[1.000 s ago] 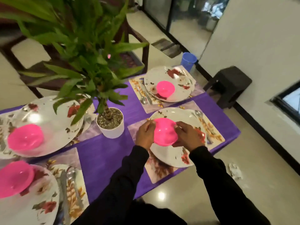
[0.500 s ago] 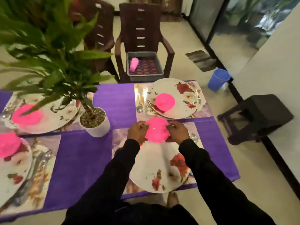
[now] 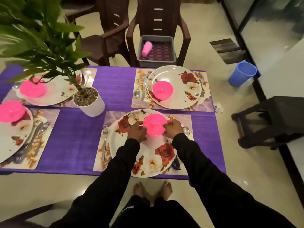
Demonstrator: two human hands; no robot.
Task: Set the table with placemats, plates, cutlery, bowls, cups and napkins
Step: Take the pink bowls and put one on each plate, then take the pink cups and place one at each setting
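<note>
Since half a second earlier: pink bowl (image 3: 153, 124) brought lower and nearer, over the upper part of the near plate (image 3: 144, 159); viewpoint tilted further down. Fingers (image 3: 139, 127) of left hand (image 3: 136, 131) curled against the bowl's left side, right hand (image 3: 174, 127) likewise on the right side, bowl held between both. Contact of bowl base with plate not determinable (hidden by the bowl itself). Plate seated on its placemat (image 3: 184, 120), fork (image 3: 104, 142) to the left, spoon (image 3: 186, 130) just beside the right wrist. Three other settings noted with bowls already on plates. Tub (image 3: 156, 40) on the far chair holding a pink cup (image 3: 146, 48); no cups or napkins seen at any setting.

Risks, as judged: bowl released off-centre near the plate's far rim, liable to slide on glazed surface; right sleeve close to spoon, likely to drag it on withdrawal; plate overhanging the table's near edge, apt to tip if pressed down.
</note>
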